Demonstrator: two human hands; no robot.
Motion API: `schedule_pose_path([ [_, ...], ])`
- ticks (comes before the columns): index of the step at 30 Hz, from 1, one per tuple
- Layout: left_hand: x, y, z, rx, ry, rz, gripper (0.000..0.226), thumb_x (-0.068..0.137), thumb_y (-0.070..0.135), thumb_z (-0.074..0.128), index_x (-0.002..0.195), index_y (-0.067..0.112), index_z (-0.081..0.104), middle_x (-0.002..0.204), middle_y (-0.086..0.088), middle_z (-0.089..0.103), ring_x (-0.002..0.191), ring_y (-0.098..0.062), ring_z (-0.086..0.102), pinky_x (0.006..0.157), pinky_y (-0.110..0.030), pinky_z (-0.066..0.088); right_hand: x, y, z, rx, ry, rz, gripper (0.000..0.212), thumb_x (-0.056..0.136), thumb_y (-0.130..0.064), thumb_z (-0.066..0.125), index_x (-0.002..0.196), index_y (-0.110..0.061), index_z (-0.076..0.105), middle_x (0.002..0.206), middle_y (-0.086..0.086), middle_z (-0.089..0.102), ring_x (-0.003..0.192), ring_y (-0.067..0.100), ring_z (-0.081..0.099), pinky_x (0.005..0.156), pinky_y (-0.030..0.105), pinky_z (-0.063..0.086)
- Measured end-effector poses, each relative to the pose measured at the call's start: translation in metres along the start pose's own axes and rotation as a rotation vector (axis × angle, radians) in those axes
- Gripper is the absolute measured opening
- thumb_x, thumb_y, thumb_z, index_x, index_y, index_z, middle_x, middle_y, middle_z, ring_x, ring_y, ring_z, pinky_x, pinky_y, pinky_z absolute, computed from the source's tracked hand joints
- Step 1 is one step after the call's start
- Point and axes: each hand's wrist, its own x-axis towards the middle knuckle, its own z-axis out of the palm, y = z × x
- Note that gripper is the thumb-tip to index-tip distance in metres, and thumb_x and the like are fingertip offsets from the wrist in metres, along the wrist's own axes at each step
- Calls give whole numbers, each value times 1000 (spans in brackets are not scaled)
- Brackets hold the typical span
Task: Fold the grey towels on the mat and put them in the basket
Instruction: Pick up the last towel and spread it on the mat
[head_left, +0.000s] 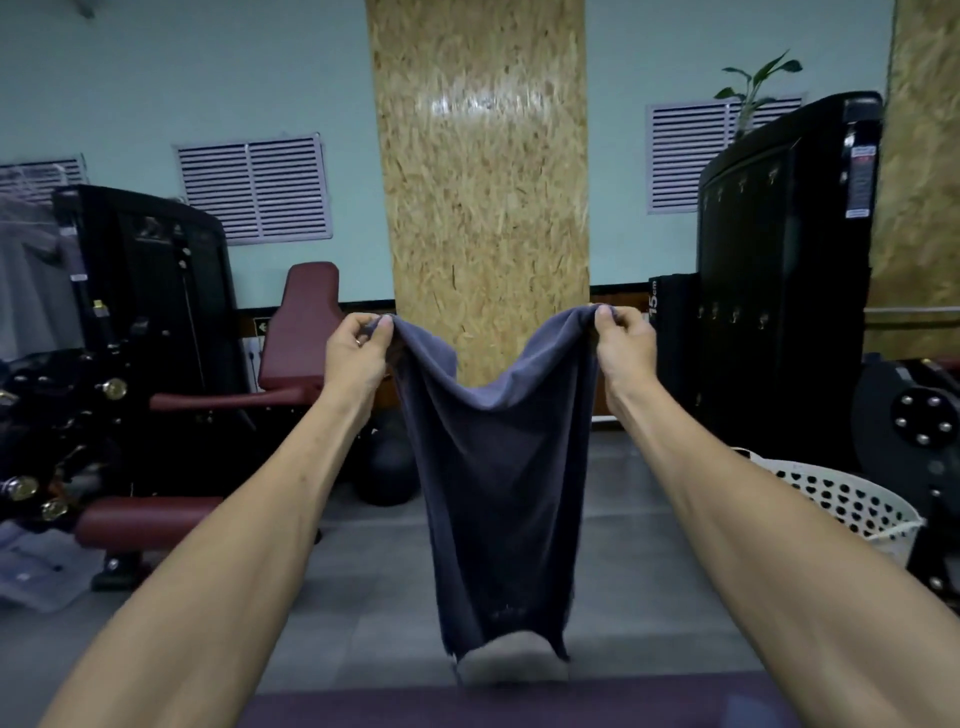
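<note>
A dark grey towel hangs in the air in front of me, sagging in the middle between my raised hands. My left hand pinches its upper left corner and my right hand pinches its upper right corner. The towel's lower end hangs just above the purple mat at the bottom edge of the view. Something pale grey, possibly another towel, lies at the mat's far edge under the hanging towel. A white perforated basket stands on the floor to the right, partly hidden by my right forearm.
A chipboard pillar rises straight ahead. Black gym machines with dark red pads stand at the left, a black cabinet at the right. A dark ball lies on the grey floor behind the towel.
</note>
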Motion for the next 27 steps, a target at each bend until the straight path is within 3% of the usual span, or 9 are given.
schedule_pose_path([
  [3, -59, 8, -12, 50, -23, 15, 11, 93, 18, 61, 82, 19, 63, 84, -11, 66, 83, -26, 65, 84, -44, 56, -53, -4, -18, -34, -18, -50, 12, 97, -20, 55, 86, -15, 60, 75, -6, 60, 70, 5, 56, 68, 19, 46],
  [7, -124, 30, -17, 50, -9, 38, 5, 93, 13, 60, 92, 8, 62, 77, -8, 64, 58, -10, 60, 57, -21, 53, -111, -15, -38, -139, -24, -109, 13, 96, -26, 56, 84, -24, 61, 78, -10, 63, 74, 3, 59, 69, 18, 46],
  [11, -167, 36, -22, 93, -46, 20, 4, 91, 13, 64, 87, 11, 63, 65, -4, 60, 44, -5, 50, 46, -17, 43, -153, -19, -51, -216, -27, -131, 13, 95, -27, 56, 84, -22, 63, 78, -11, 64, 80, 10, 62, 75, 25, 49],
  [14, -195, 26, -27, 114, -49, -12, 6, 89, 15, 66, 84, 11, 66, 58, 3, 58, 46, -4, 48, 49, -18, 41, -175, -9, -64, -292, -55, -104, 16, 95, -29, 55, 89, -18, 65, 82, -7, 67, 85, 13, 64, 79, 31, 52],
  [19, -233, -21, -42, 294, -119, -59, 9, 87, 15, 69, 86, 6, 71, 73, 0, 68, 66, -1, 59, 61, -13, 44, -209, 40, -90, -500, -184, -43, 18, 95, -27, 53, 85, -16, 62, 79, -1, 67, 79, 19, 65, 74, 31, 51],
  [21, -248, -54, -51, 425, -146, -106, 9, 84, 20, 72, 82, 11, 72, 73, 3, 70, 65, 1, 61, 60, -15, 45, -219, 73, -104, -606, -260, 5, 18, 94, -28, 54, 82, -16, 62, 75, 4, 69, 70, 23, 67, 68, 30, 55],
  [24, -268, -112, -65, 529, -146, -248, 11, 81, 23, 75, 73, 20, 70, 66, 8, 69, 56, 5, 58, 57, -18, 46, -232, 131, -119, -794, -374, 52, 20, 90, -29, 56, 78, -16, 65, 72, 7, 70, 69, 31, 68, 70, 39, 55],
  [27, -288, -173, -75, 598, -211, -437, 12, 80, 22, 76, 72, 16, 69, 61, 6, 66, 50, 7, 52, 57, -16, 43, -247, 189, -125, -938, -515, 163, 25, 90, -29, 57, 72, -13, 60, 73, 11, 68, 79, 34, 66, 69, 31, 50],
])
